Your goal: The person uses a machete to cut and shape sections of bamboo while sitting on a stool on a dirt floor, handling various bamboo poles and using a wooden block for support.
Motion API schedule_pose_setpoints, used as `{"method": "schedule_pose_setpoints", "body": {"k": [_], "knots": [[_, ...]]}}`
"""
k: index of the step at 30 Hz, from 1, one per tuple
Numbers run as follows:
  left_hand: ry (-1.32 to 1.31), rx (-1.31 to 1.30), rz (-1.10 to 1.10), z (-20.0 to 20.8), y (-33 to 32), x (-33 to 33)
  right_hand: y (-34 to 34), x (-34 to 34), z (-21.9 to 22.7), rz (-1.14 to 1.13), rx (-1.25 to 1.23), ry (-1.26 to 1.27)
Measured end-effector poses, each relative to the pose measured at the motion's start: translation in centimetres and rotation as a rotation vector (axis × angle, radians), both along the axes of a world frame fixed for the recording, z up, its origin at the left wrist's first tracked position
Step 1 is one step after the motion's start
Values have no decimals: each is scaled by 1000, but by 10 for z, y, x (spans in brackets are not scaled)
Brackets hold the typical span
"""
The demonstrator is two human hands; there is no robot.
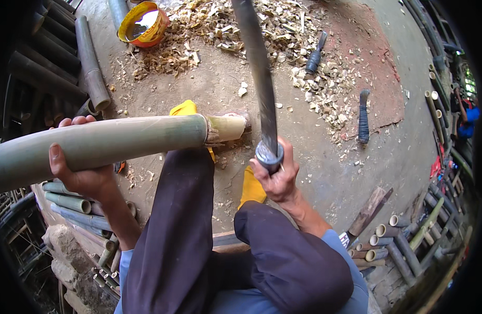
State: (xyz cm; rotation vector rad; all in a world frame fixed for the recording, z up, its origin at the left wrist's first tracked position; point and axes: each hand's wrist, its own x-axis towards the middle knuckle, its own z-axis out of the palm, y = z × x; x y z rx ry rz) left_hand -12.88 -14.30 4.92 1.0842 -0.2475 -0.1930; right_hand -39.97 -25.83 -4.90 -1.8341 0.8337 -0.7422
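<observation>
— Gripping what with the left hand (81, 175)?

— Wrapping around a long green bamboo pole (99, 144), fingers (76, 121) curling over the far side and thumb pressing on the near side, closed tight on it. Probably clamping it so, to stop it rolling.

— And lying where?

— Stretching across the lap from the left edge of the view, passing over the left knee (181, 172). Ending in a pale, whittled tip (226, 127), seemingly resting on a wooden block (240, 116) on the dirt floor (314, 172); likely propping it there to give the cut end a firm backing.

— Doing what with the right hand (276, 175)?

— Closing fully around the handle of a long dark blade (259, 73), holding it up and away, well clear of the pole's tip. Blurring along its length, so judging it mid-swing.

— Sitting how?

— Crouching with yellow footwear (251, 188) planted either side of the work, apparently bracing the pole between the legs.

— Lying around?

— Scattering beyond the tip, a heap of pale wood chips (283, 31), seemingly falling away from the body. Resting near them, two dark-handled tools (363, 118), a yellow bowl (142, 23), and stacks of cut bamboo lengths (79, 206) left and right, within reach.
</observation>
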Motion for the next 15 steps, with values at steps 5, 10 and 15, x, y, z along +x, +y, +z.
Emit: {"method": "schedule_pose_setpoints", "body": {"k": [5,10,15], "knots": [[-4,149,-32,1,-7,-10,-1,-12,-90,132,221,442],[-69,23,-19,-1,-6,-4,-5,-11,-72,104,480,401],[-136,-77,-157,-9,4,7,-4,-2,-28,31,38,114]]}}
